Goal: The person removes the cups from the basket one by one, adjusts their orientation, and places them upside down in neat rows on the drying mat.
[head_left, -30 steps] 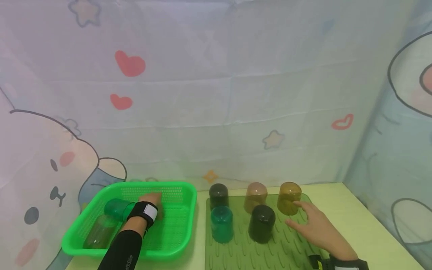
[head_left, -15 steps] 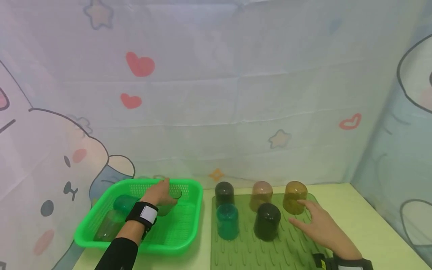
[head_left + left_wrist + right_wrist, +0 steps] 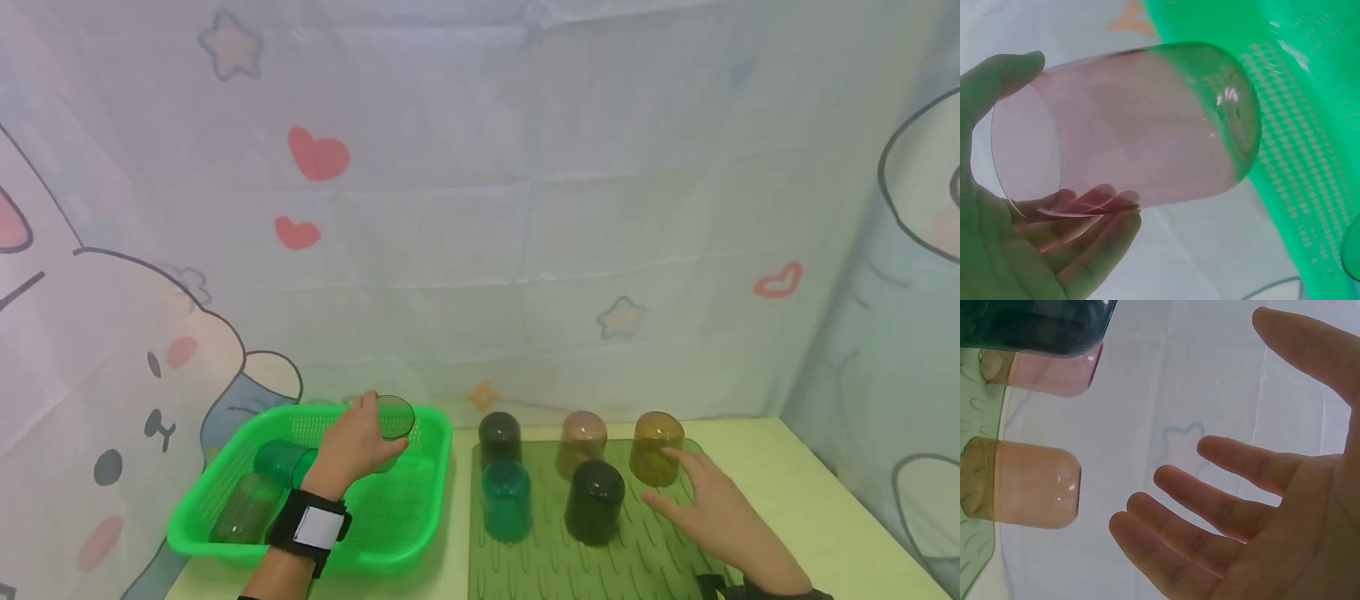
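Observation:
My left hand point(image 3: 348, 450) holds a transparent, pinkish drinking glass point(image 3: 1141, 125) near its rim, thumb on one side and fingers on the other. In the head view this glass is over the back of the green basket point(image 3: 435, 508), its round mouth showing and much of its body behind the hand. My right hand point(image 3: 716, 508) holds nothing; its thumb and fingers are spread over the green mat point(image 3: 540, 575). Nearest to it is an upside-down amber glass point(image 3: 657, 450), which the right wrist view shows apart from the fingertips.
Inside the basket lie a teal glass point(image 3: 277, 462) and a clear greyish one point(image 3: 247, 508). Upside down on the mat stand a pink glass point(image 3: 582, 446), another teal glass point(image 3: 507, 500) and two dark ones, one at the back point(image 3: 499, 437) and one in front point(image 3: 595, 504).
From low in the basket, my left hand has risen with the glass towards the back rim. The right hand keeps its pose beside the amber glass. The head view has shifted slightly.

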### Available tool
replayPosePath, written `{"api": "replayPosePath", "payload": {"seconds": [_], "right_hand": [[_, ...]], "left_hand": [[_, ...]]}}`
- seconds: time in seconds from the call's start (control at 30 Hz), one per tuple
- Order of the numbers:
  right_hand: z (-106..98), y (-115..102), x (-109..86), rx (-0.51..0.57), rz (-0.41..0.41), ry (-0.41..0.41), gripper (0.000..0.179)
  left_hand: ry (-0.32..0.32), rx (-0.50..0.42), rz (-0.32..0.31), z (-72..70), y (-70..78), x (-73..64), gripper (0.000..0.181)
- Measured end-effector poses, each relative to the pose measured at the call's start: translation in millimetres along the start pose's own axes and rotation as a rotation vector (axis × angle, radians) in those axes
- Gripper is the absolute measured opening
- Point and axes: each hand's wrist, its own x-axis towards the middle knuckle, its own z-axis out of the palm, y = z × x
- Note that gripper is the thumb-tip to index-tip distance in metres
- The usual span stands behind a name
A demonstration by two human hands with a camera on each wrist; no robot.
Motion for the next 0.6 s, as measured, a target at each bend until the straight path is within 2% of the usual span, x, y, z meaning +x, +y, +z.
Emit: {"api": "replayPosePath", "payload": {"seconds": [0.2, 0.37, 0.5, 0.6], "right_hand": [[-2.7, -4.9, 2.1, 0.04, -0.025, 0.018, 0.081], [-1.7, -9.4, 4.3, 0.115, -0.029, -0.004, 0.082], [1.0, -12.6, 3.1, 0.151, -0.036, 0.01, 0.08], [3.4, -15.8, 2.8, 0.181, -0.05, 0.025, 0.078]], "left_hand": [[0.12, -0.17, 0.015, -12.6, 18.9, -20.6, 0.083], [0.169, -0.345, -0.007, -18.7, 32.8, -34.0, 0.082], [0.175, -0.528, 0.005, -16.5, 43.5, -41.4, 0.08], [0.146, -0.687, 0.039, -10.2, 51.5, -47.2, 0.079]]}}
